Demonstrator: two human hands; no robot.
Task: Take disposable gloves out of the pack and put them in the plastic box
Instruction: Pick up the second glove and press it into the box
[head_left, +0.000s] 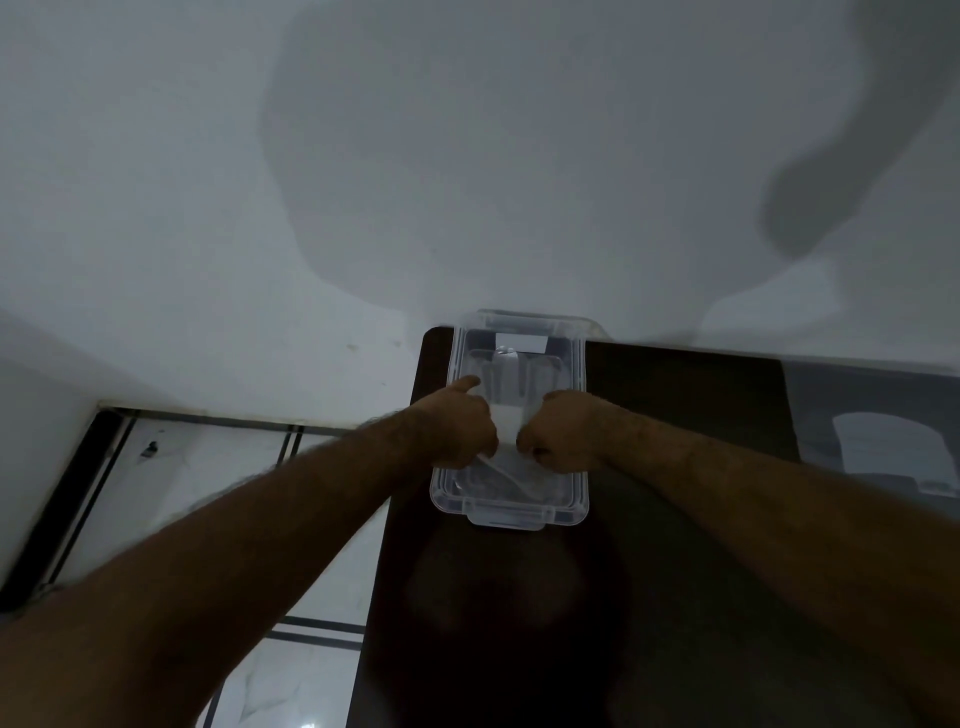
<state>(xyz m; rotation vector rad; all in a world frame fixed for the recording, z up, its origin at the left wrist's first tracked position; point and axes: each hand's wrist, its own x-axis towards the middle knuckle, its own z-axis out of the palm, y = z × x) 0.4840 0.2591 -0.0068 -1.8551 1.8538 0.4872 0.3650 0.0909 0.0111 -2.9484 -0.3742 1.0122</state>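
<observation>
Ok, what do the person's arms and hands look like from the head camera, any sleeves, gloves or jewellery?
Both forearms are bare and hairy, with no sleeves in view. The left hand and right hand wear no gloves; no rings, watch or bands are visible.

Dim light, soft wall (156, 156) shadows, wide-angle edge distortion

Pretty dim room overall. The dark brown table (675, 467) is the main thing here, its far edge pushed right up against a plain white wall (208, 156). Big soft grey shadows (395, 182) fall across that wall above the table, one broad blob and a darker one further right. Left of the table there's white marble-look floor tile (208, 457) with thin dark inlay lines (291, 441) running through it. On the table's right end sits some greyish sheet or cover (872, 415), too blurry to identify.
</observation>
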